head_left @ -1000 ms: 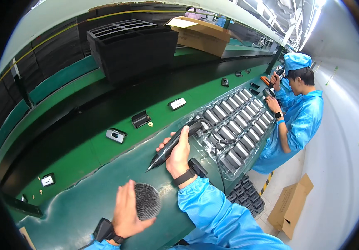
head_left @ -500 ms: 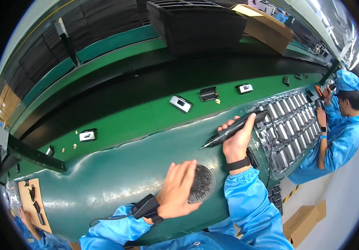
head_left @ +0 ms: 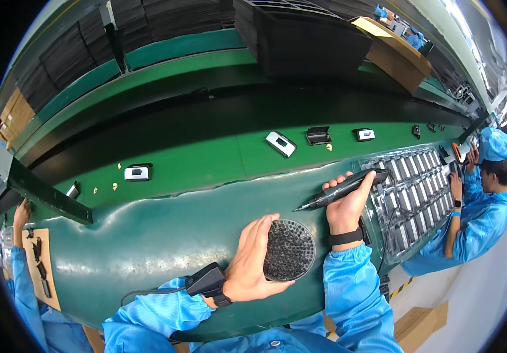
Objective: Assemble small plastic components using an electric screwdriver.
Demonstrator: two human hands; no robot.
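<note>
My left hand curls around the left side of a round, clear-rimmed dish filled with many tiny dark pieces, probably screws. The dish rests on the green work mat. In my right hand lies a black electric screwdriver, its thin bit pointing left over the mat and its cord trailing down to the right. The right thumb presses along the screwdriver's body. Beside that hand sits a clear plastic tray with rows of black-and-white parts.
Beyond the mat runs a green belt carrying a white device, an opened black case and other small items. A green post stands at left. A co-worker works at right; another's arm reaches in at left.
My left hand has gone from lying partly over the dish to gripping its left side, uncovering more of the contents. The right hand still holds the screwdriver. The whole view has shifted slightly.
</note>
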